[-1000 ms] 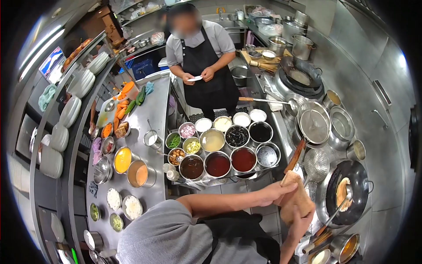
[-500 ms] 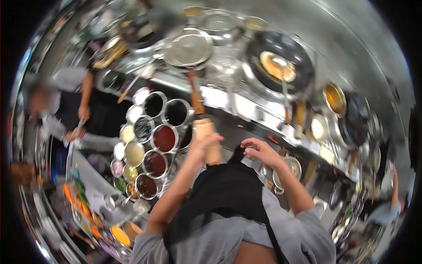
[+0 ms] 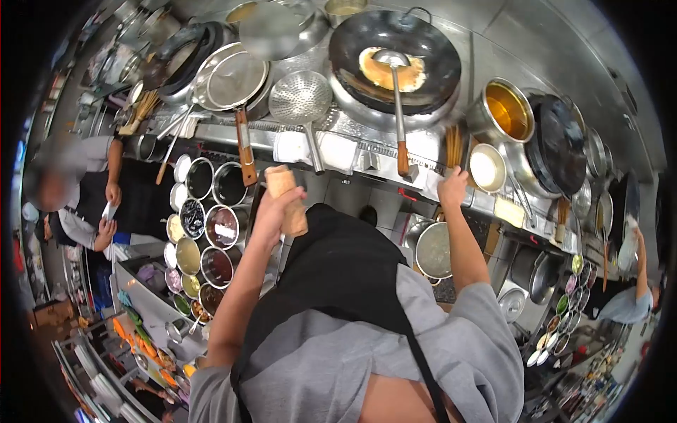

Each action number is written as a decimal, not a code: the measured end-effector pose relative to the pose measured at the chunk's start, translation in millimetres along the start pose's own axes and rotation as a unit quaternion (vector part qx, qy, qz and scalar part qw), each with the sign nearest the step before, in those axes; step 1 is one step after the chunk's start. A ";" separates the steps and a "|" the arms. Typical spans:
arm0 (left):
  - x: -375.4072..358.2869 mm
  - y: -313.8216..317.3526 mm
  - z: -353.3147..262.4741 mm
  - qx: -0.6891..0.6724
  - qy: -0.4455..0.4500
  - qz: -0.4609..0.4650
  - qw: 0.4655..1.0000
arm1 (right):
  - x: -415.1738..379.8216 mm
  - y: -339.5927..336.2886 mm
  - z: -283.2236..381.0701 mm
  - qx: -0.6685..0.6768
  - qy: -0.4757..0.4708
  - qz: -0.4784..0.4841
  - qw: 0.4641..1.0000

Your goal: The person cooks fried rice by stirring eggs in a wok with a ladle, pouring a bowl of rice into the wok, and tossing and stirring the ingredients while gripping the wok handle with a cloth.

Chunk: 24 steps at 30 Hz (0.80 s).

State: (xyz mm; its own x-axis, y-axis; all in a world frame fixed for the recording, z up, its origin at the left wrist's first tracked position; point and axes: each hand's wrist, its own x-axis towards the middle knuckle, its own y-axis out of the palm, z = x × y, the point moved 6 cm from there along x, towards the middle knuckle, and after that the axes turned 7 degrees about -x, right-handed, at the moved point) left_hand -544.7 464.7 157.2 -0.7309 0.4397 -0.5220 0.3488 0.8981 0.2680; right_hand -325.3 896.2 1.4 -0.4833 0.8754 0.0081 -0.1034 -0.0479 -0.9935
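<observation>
My left hand (image 3: 276, 213) is closed round a thick tan roll (image 3: 282, 182) that looks like a folded cloth. It holds the roll upright, in front of the stove edge near the sauce pots. At the stove's front edge, my right hand (image 3: 453, 186) has its fingers closed at the lower end of a bamboo wok brush (image 3: 455, 146). The brush's sticks point away from me. Left of that hand, a ladle (image 3: 399, 106) rests in a black wok (image 3: 352, 46), its bowl over a flat, pale golden food (image 3: 375, 72).
A perforated skimmer (image 3: 300, 99) and a fine strainer (image 3: 236, 81) lie on the stove. Beside the brush stand a pot of amber liquid (image 3: 506, 111) and a white-filled bowl (image 3: 486, 168). Several sauce pots (image 3: 218, 266) are at left. A co-worker (image 3: 95, 183) stands further left.
My right hand has moved forward and right, from open in front of my apron to the bamboo brush. My left hand, with the tan roll, has shifted left in view as the camera turned.
</observation>
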 end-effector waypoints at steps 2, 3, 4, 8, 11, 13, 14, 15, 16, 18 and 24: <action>26.0 4.7 14.9 0.015 -0.015 0.006 1.000 | 4.6 29.3 -14.6 -0.071 -0.001 -0.040 0.997; 43.7 7.1 22.1 0.022 -0.014 0.004 1.000 | -5.6 2.7 5.2 -0.090 -0.031 -0.061 0.994; 60.4 9.4 31.8 0.028 -0.014 0.002 0.999 | -14.9 -4.2 22.9 -0.072 -0.064 -0.054 0.994; 133.1 19.1 69.9 0.003 -0.071 0.024 0.997 | -30.8 31.5 38.3 -0.095 -0.183 -0.007 0.979; 173.9 20.5 88.3 0.014 -0.108 0.020 0.994 | -9.0 52.9 26.7 -0.132 -0.189 0.023 0.973; 195.1 12.0 101.5 0.029 -0.052 0.012 0.998 | -1.0 37.3 27.8 -0.137 -0.145 0.089 0.976; 199.8 8.3 104.3 0.034 -0.024 0.008 0.999 | 0.3 23.6 32.2 -0.139 -0.123 0.122 0.975; 198.5 6.0 102.0 0.047 -0.032 0.001 0.998 | 1.9 0.7 41.8 -0.068 -0.095 0.071 0.991; 197.8 4.0 100.9 0.042 -0.037 0.013 0.998 | 17.5 8.1 41.4 0.059 -0.038 0.068 0.995; 194.3 -4.8 104.5 0.032 -0.050 0.033 0.998 | 15.2 -6.5 82.8 0.523 0.102 0.247 0.810; 163.5 -22.6 80.2 -0.004 0.052 -0.031 0.998 | -5.5 -100.3 184.2 0.537 0.018 0.349 0.768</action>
State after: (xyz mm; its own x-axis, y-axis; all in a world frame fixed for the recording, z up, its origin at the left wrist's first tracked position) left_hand -625.1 517.4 0.8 -0.8076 0.3799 -0.4511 0.2973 0.9228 0.2450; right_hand -472.4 807.7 121.9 -0.7240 0.4686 -0.5062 -0.4977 -0.8630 -0.0870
